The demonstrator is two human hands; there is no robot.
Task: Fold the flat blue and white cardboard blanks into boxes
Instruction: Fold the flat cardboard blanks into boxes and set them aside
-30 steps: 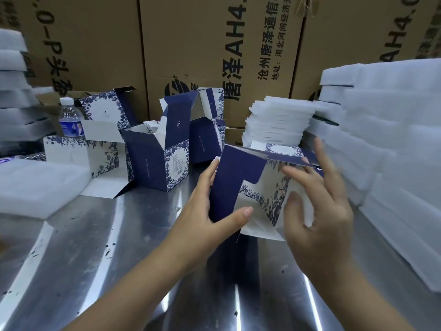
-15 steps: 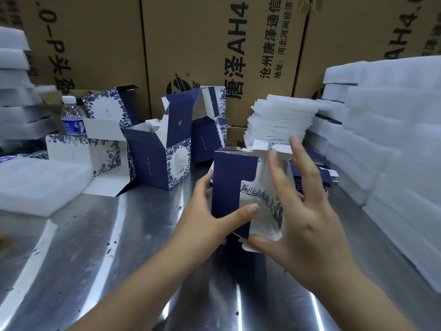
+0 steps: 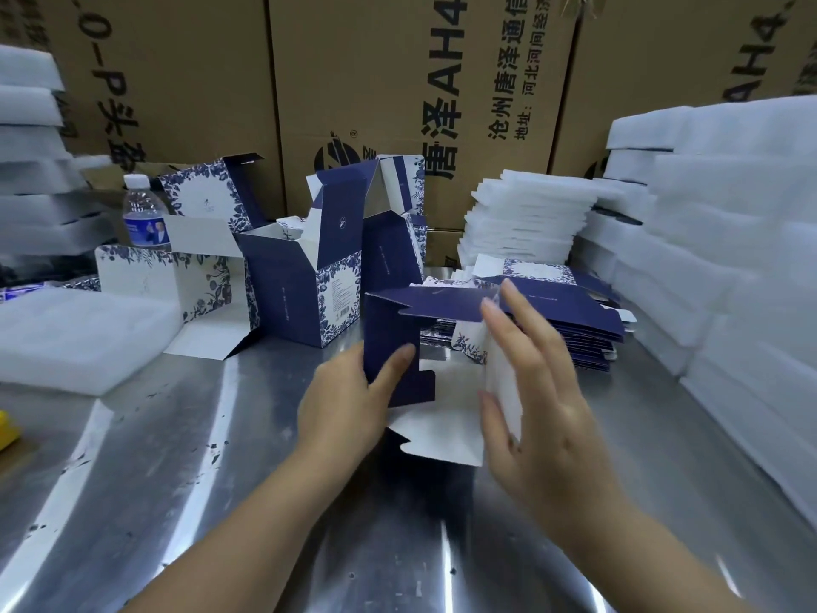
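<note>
Three open boxes (image 3: 305,298), foam stacks (image 3: 526,219)

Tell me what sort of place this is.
Probably a packing station in a factory or warehouse: brown shipping cartons standing behind, stacks of white foam pads, and a pile of flat blanks on the steel table, with the left hand gripping a half-folded box.

head-worn view, facing forward and down, close over metal table (image 3: 185,457)

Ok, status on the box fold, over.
Left grip pinches half-opened blue and white cardboard blank; right grip flat against its white flap. Flat blank stack behind.
</note>
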